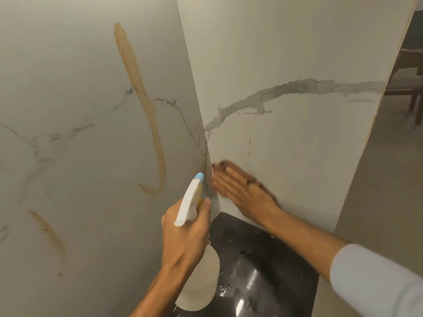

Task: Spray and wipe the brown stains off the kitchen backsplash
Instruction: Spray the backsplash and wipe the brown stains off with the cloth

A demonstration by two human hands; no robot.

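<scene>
Fingers of the right hand are held straight and close together, and a brown cloth is pressed flat on the right wall, just beside the corner. Most of the cloth is hidden by that hand. The bottle is gripped at its neck by the left hand, in front of the corner. It is held almost upright, its blue tip pointed up. A long stain and a short stain are seen on the left wall. A black counter is seen below.

Grey-veined white backsplash, brown stains, black countertop, blue-tipped white spray bottle
</scene>
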